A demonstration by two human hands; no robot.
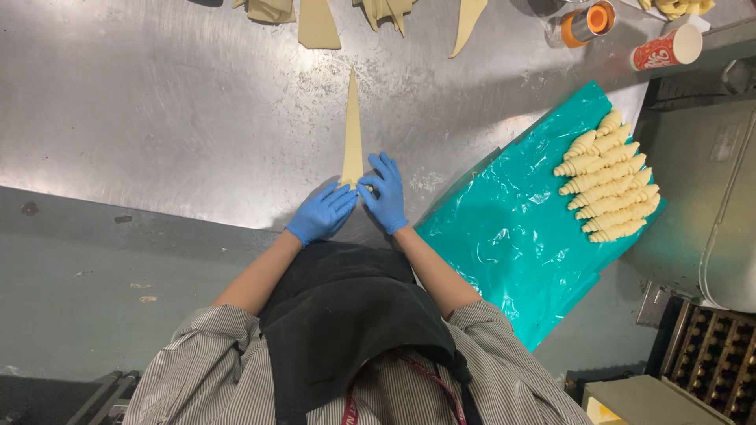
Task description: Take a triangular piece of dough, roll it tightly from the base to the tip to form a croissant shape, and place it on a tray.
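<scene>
On the shiny metal table (157,118), seen from the head camera, a long thin dough triangle (352,130) lies flat, its tip pointing to twelve o'clock. Both gloved hands press its wide end: the left hand (321,212) and the right hand (384,193) lie flat and loose, clenching nothing. The roll looks barely begun. At three o'clock, rolled croissants (606,179) sit in a row on a green plastic sheet (504,228). More cut dough pieces (318,24) wait at twelve o'clock.

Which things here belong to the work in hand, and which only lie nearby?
In use: left hand, right hand, long dough triangle, steel table.
Lying about: spare dough pieces, rolled croissants on teal sheet, two cans.
</scene>
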